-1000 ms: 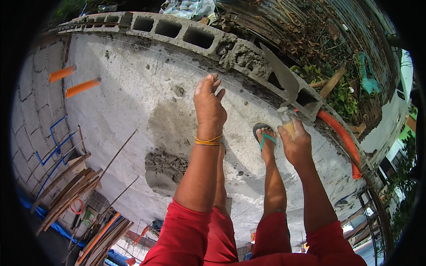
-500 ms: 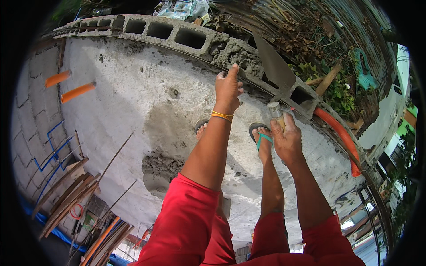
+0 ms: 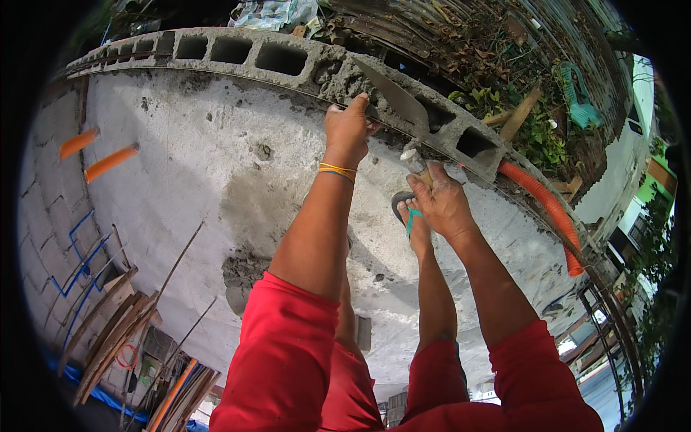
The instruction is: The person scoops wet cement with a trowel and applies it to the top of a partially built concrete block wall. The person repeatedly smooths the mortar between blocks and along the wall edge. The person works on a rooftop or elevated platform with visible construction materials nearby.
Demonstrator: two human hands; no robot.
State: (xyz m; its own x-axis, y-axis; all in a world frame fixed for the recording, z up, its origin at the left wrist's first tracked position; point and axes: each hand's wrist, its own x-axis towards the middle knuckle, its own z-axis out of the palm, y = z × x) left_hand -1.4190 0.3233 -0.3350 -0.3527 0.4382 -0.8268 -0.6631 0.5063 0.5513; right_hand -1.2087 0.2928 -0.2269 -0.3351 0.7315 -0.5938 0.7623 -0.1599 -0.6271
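My right hand (image 3: pixel 441 205) is closed round the handle of a trowel (image 3: pixel 392 93). The trowel's flat grey blade lies over the top of a hollow concrete block wall (image 3: pixel 306 81), pointing up and left, beside wet mortar (image 3: pixel 347 81) packed in and around a block cavity. My left hand (image 3: pixel 347 133) is at the wall's near edge just below that mortar, thumb up against it and fingers curled under. A dark edge shows by those fingers; what they grip is mostly hidden.
A taut line (image 3: pixel 295 92) follows the wall's near edge. An orange corrugated pipe (image 3: pixel 543 201) hangs over the right end. A mortar pile (image 3: pixel 245 277) lies on the concrete floor to the left. Wood planks (image 3: pixel 119 331) and orange pipe stubs (image 3: pixel 111 163) are farther left.
The trowel blade has swung left and lowered toward the mortar, and my right hand has moved slightly toward the wall. My left hand stays at the same spot on the edge.
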